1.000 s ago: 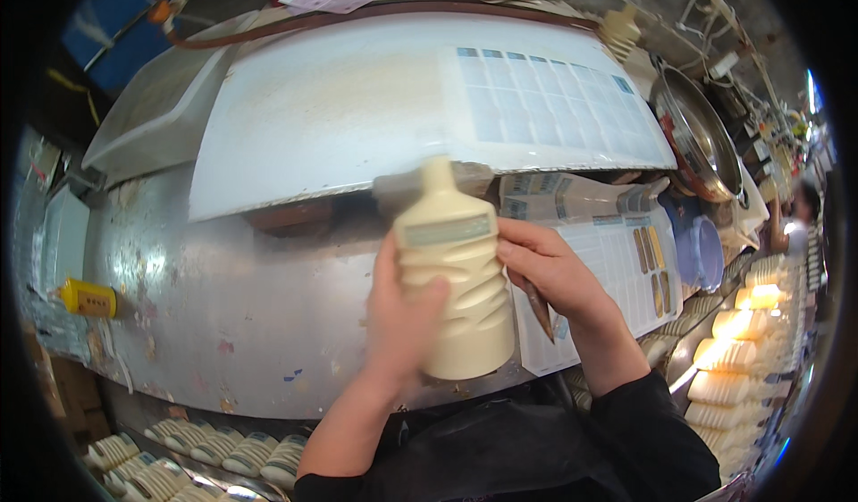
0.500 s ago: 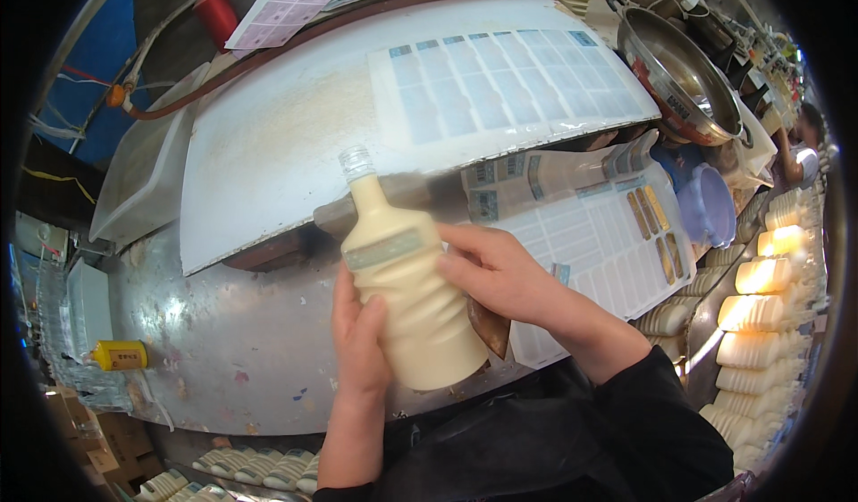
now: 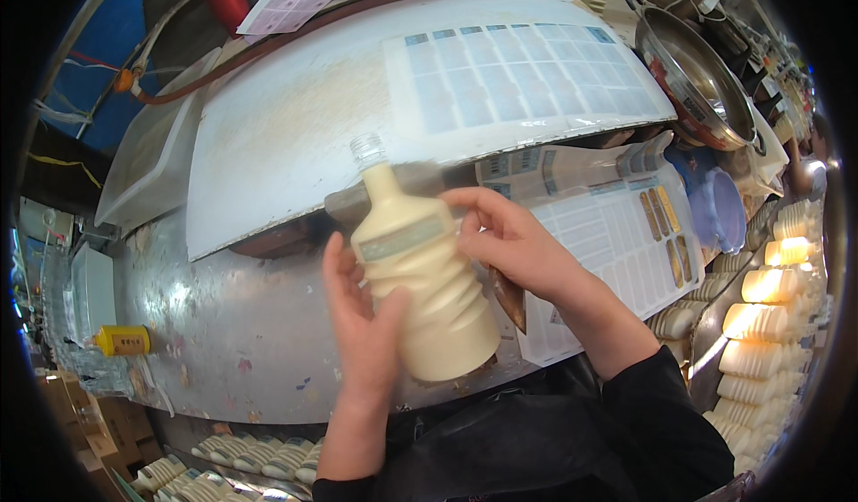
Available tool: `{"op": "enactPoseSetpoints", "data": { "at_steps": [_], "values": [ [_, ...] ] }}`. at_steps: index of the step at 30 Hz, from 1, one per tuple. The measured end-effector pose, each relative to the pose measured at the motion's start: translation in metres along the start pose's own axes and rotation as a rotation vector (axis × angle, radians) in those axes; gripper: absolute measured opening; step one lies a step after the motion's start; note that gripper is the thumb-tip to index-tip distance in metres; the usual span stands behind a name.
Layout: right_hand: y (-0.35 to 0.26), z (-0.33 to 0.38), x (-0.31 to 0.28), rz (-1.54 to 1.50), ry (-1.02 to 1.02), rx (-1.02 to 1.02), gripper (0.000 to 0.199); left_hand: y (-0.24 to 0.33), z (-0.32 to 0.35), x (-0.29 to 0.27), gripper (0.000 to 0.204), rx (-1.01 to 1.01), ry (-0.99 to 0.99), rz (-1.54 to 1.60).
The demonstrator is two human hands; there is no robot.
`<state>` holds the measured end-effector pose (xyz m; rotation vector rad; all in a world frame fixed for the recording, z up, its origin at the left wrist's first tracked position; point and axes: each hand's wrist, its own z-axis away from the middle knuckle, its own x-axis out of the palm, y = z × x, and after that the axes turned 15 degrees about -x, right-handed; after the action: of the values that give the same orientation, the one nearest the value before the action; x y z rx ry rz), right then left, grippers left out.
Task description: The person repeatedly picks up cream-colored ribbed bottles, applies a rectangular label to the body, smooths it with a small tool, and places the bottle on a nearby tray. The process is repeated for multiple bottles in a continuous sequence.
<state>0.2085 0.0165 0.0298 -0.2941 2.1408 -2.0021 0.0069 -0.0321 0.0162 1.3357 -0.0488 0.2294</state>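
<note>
A cream plastic bottle (image 3: 433, 283) with a clear threaded neck leans in front of me, its neck tilted up and left. A grey-green label strip (image 3: 404, 238) crosses its upper front. My left hand (image 3: 365, 328) holds the bottle from the left, thumb on its front and fingers spread loosely along its side. My right hand (image 3: 514, 245) has its fingers curled by the bottle's right shoulder. Under that hand juts a brown, pointed, flat tool (image 3: 508, 304), apparently held in the palm; its upper end is hidden.
Beyond the bottle lies a white board (image 3: 286, 136) with a pale blue label sheet (image 3: 527, 78). Another label sheet (image 3: 599, 243) lies at right, near a lavender bucket (image 3: 718, 207) and metal pan (image 3: 702, 78). A yellow bottle (image 3: 123, 340) lies left. Several cream bottles (image 3: 755, 322) line the right.
The bottle and both hands sit slightly farther right. My left fingers have loosened and spread from the bottle's side. My right hand and the brown tool have moved up and right.
</note>
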Motion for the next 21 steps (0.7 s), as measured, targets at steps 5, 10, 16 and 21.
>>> {"op": "enactPoseSetpoints", "data": {
  "at_steps": [5, 10, 16, 21],
  "values": [
    [0.002, -0.011, 0.005, -0.055, 0.040, -0.048, 0.042, 0.007, -0.020, -0.009, 0.046, -0.149, 0.013, 0.128],
    [-0.002, -0.016, 0.011, -0.006, 0.045, -0.036, 0.037, 0.001, -0.031, -0.010, 0.028, -0.203, -0.004, 0.292],
    [-0.001, -0.015, 0.014, -0.037, 0.062, 0.025, 0.031, 0.003, -0.030, -0.004, 0.026, -0.214, -0.017, 0.355],
    [0.008, -0.016, 0.016, -0.086, 0.095, 0.027, 0.029, -0.002, -0.032, -0.005, 0.025, -0.206, -0.027, 0.364]
  ]
}}
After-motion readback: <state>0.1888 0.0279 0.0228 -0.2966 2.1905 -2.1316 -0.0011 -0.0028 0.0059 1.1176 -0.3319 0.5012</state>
